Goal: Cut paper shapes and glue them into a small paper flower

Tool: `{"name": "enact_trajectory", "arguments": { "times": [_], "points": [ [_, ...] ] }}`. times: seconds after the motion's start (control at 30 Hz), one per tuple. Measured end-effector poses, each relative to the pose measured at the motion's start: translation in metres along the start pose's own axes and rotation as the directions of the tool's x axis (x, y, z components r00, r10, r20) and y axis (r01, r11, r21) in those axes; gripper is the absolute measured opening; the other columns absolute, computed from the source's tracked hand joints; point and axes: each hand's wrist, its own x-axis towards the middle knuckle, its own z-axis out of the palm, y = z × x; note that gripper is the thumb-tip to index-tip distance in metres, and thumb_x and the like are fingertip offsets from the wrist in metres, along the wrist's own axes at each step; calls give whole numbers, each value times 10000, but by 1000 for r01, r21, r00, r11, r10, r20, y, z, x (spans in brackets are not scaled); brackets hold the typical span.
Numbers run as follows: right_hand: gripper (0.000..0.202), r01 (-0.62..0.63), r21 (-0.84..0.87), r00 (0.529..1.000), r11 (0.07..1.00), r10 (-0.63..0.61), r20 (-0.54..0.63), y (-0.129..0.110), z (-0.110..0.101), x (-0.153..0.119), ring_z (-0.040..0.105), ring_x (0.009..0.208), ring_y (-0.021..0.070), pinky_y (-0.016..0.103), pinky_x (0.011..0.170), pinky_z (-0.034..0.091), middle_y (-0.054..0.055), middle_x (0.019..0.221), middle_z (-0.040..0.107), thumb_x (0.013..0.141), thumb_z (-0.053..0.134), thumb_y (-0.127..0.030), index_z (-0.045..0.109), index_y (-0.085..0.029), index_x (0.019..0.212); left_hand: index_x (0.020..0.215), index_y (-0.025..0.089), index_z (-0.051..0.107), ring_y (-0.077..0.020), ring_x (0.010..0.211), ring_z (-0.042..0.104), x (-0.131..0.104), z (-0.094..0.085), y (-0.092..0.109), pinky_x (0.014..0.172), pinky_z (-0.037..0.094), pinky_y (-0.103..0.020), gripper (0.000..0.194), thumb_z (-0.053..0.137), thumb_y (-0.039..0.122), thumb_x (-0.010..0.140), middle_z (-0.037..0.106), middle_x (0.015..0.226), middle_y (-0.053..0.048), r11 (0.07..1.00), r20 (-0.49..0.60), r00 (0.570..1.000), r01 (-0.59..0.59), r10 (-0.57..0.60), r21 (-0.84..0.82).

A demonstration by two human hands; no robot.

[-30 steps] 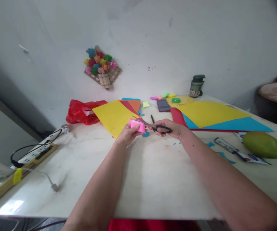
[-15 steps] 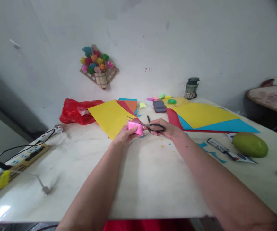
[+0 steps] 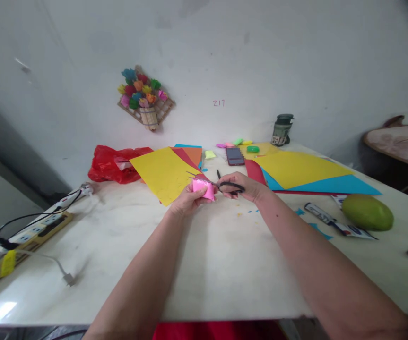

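Between the fingers of my left hand (image 3: 186, 200) is a small pink packet (image 3: 204, 189), its shiny wrapper facing me. My right hand (image 3: 238, 183) is closed round the black handles of a pair of scissors (image 3: 232, 187). The blades point left and lie along the top edge of the packet; whether they bite into it I cannot tell. Behind the hands, a yellow sheet of paper (image 3: 164, 172) lies on the table (image 3: 225, 264). A black pen (image 3: 218, 174) is just beyond the scissors.
Coloured sheets (image 3: 306, 170), a mango (image 3: 367, 212) and a glue tube (image 3: 354, 231) lie to the right. At the back are a phone (image 3: 235, 157), a green packet (image 3: 252, 149) and a dark bottle (image 3: 282, 130). A red plastic bag (image 3: 115, 165) and power strip (image 3: 44, 226) are on the left.
My left hand has shifted slightly right with the pink packet, bringing it closer to the scissors' pivot. The right hand and scissors stay almost in place.
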Motion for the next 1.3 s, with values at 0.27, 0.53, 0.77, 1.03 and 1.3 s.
{"name": "enact_trajectory", "arguments": {
  "times": [0.27, 0.53, 0.77, 1.03, 1.3],
  "points": [
    [353, -49, 137, 999, 989, 45, 31, -3, 5, 1, 300, 350, 24, 166, 312, 141, -47, 430, 425, 669, 597, -416, 597, -78, 771, 894, 112, 621, -153, 723, 617, -2, -5, 5, 606, 509, -228, 319, 694, 288, 639, 657, 863, -88, 999, -25, 1000, -1, 2, 35],
    [285, -88, 131, 992, 987, 76, 97, -2, -3, -3, 314, 347, 41, 187, 324, 160, -22, 425, 464, 690, 559, -340, 598, -74, 783, 801, 107, 622, -164, 664, 608, -8, -15, 16, 607, 497, -268, 286, 705, 304, 612, 643, 727, -69, 975, 60, 995, 69, -83, 209],
    [339, 164, 281, 975, 945, -113, -189, -13, -32, -18, 351, 385, 57, 187, 337, 211, 0, 533, 525, 667, 567, -453, 594, -146, 808, 790, 122, 611, -140, 681, 579, -7, -11, 8, 649, 455, -260, 285, 731, 255, 568, 627, 757, -48, 897, -10, 984, 165, -176, 410],
    [347, -510, -536, 743, 673, 30, -669, 31, -37, 9, 587, 645, 179, 257, 536, 398, 63, 691, 632, 607, 623, -471, 667, -178, 788, 961, 158, 597, -149, 803, 575, 0, -3, -6, 747, 435, -272, 411, 721, 284, 590, 623, 905, -56, 899, -83, 996, 49, -14, 436],
    [368, -714, -639, 684, 285, 88, -725, 50, -43, 13, 569, 885, 266, 315, 631, 423, 105, 963, 626, 647, 561, -454, 675, -200, 887, 888, 140, 635, -114, 599, 551, 2, -5, -7, 534, 414, -212, 388, 689, 393, 600, 627, 712, -29, 823, -177, 982, 46, 66, 566]
  ]
}}
